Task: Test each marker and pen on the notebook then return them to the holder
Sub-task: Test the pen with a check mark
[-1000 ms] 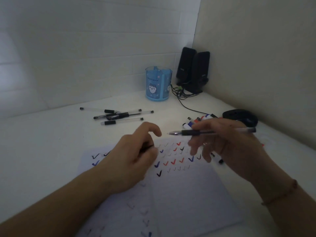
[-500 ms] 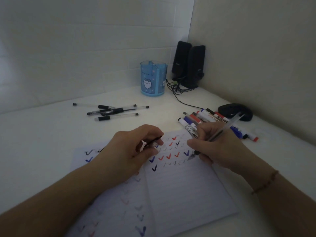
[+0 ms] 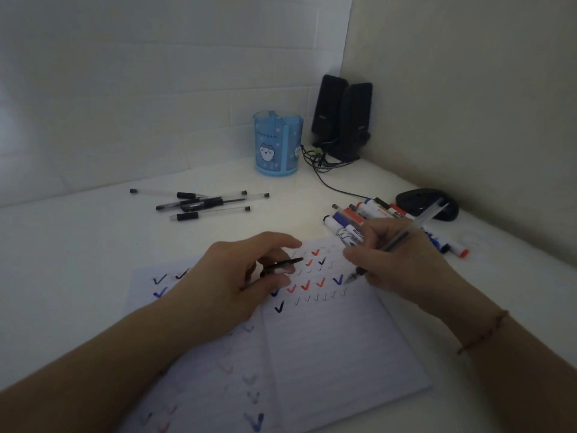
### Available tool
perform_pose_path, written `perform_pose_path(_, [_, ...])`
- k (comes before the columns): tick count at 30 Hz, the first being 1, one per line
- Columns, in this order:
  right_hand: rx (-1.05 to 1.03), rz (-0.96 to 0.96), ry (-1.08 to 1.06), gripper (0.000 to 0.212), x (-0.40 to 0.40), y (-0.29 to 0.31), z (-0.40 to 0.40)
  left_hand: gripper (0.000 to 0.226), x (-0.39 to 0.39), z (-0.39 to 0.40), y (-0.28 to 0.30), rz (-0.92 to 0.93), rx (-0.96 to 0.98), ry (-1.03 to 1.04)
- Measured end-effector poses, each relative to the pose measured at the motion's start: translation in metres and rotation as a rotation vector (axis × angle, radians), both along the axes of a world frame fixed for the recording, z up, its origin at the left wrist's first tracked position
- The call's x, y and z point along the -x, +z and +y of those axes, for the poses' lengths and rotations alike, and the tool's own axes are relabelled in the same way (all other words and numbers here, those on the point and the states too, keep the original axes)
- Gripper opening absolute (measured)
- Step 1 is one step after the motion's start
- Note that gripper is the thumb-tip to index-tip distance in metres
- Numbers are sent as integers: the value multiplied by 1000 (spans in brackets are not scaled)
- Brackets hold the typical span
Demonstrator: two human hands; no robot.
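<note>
While the right hand (image 3: 402,260) was gripping the clear pen (image 3: 402,239) just above the paper half a second ago, it now has the tip lowered at the end of the bottom row of small ticks on the notebook (image 3: 327,345), fingers curled round the barrel in a writing hold at centre right of the frame. Over at centre, the left hand (image 3: 237,276) has barely shifted and pinches the black pen cap (image 3: 282,265) between thumb and fingers, resting on the open page. Whether the tip actually touches the paper is hard to make out in this dim light. Part of the marker pile (image 3: 359,220) at right is hidden behind the right hand, and the notebook's lower left corner is cut off by the frame. Up at top centre stands the blue holder (image 3: 276,148), nothing showing above its rim. Loose pens (image 3: 199,203) lie on the bench (image 3: 78,245) at centre left, with speakers (image 3: 343,117) and a mouse (image 3: 415,201) toward the right wall.
</note>
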State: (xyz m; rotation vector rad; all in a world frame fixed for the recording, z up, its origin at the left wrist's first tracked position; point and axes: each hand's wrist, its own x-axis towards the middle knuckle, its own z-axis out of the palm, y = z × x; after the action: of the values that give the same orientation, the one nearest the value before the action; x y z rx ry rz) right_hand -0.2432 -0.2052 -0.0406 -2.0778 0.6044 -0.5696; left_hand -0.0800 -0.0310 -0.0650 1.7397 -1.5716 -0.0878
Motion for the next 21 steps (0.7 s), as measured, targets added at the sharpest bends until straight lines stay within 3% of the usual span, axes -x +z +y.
perform_pose_path(3, [-261,-230,154,26,5,6,1,31,1,-1,0,39,11,56])
perform_pose_path(7, [-320,-238,374,15,7,10,4,16,2,-2,2,50,67,117])
perform_pose_path(16, [-340,-214,345,29,5,6,5,15,4,-1,2,30,86,89])
perform_pose_path(21, [-264,-129,356,14,3,8,12,16,7,0,4,14,130,27])
